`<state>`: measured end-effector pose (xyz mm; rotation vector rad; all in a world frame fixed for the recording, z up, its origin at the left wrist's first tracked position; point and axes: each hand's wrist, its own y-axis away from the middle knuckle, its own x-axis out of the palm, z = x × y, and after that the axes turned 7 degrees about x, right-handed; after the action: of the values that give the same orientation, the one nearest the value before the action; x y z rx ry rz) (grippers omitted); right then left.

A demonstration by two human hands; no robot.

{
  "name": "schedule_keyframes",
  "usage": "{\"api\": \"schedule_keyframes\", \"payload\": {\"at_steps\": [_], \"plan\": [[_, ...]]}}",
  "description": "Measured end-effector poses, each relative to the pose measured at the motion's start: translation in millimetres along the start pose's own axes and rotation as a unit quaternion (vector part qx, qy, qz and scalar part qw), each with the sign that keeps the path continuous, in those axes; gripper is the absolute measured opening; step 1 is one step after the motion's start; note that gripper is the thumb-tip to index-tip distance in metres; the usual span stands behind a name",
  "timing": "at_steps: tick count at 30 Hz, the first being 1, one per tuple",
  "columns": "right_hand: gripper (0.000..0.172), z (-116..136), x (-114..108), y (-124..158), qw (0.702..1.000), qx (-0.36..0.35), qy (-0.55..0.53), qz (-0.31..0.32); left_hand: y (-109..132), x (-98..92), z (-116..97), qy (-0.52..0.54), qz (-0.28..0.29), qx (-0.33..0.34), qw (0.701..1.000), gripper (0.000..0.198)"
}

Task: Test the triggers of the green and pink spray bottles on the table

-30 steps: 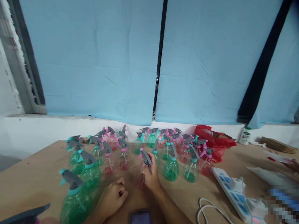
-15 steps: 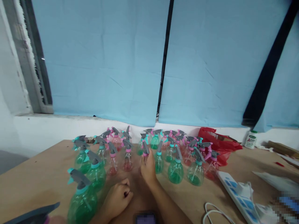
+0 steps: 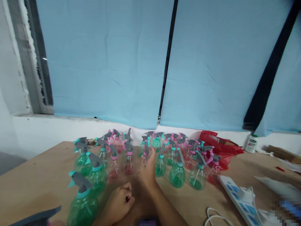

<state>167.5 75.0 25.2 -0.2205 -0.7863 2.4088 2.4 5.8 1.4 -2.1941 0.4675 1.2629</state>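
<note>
Several small spray bottles, green and pink with grey trigger heads, stand grouped on a brown table (image 3: 39,175). My right hand (image 3: 147,172) reaches into the group, its fingers stretched upward against a pink spray bottle (image 3: 146,150) in the middle row, between another pink bottle (image 3: 128,158) and a green bottle (image 3: 160,161). My left hand (image 3: 118,203) rests on the table nearer to me, curled into a loose fist with nothing visible in it. A larger-looking green bottle (image 3: 82,204) stands just left of that hand.
A red plastic bag (image 3: 222,147) lies behind the bottles at the right. A white power strip (image 3: 236,194) with a plug and a white cable (image 3: 215,216) sit at the front right. A small white bottle (image 3: 251,143) stands by the wall. Blue curtains hang behind.
My right hand carried the pink bottle away from me into the group and its fingers have spread from a grip to stretched out. My left fist stayed put.
</note>
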Motion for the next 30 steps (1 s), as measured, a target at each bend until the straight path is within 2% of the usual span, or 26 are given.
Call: {"api": "schedule_keyframes", "payload": {"at_steps": [3,6,11,14,18,21,27,30], "plan": [[0.053,23,2,1,0.997,-0.056,0.004,0.055,-1,0.9,1,-0.006,0.006,-0.001,1.0,0.031],[0.05,41,19,-10,0.986,-0.095,0.019,0.133,-2,0.8,1,-0.013,0.011,-0.006,1.0,0.032],[0.055,52,58,-37,0.977,-0.039,0.079,0.196,0,0.1,-1,-0.023,0.024,-0.022,0.999,0.035],[0.05,55,66,-44,0.967,-0.005,0.149,0.205,1,-0.6,-3,-0.016,0.025,-0.017,0.999,0.034],[0.045,53,60,-43,0.955,0.009,0.194,0.222,1,-1.4,-4,0.004,0.024,-0.006,1.0,0.034],[0.039,47,51,-38,0.962,0.005,0.177,0.209,1,-1.1,-3,0.012,0.026,-0.003,1.0,0.034],[0.024,45,20,-34,0.982,-0.029,0.059,0.176,-1,-0.9,-1,0.005,0.018,-0.002,1.0,0.033],[0.018,47,-1,-33,0.986,-0.022,-0.009,0.164,0,-1.6,-1,0.008,0.017,0.004,1.0,0.032]]}}
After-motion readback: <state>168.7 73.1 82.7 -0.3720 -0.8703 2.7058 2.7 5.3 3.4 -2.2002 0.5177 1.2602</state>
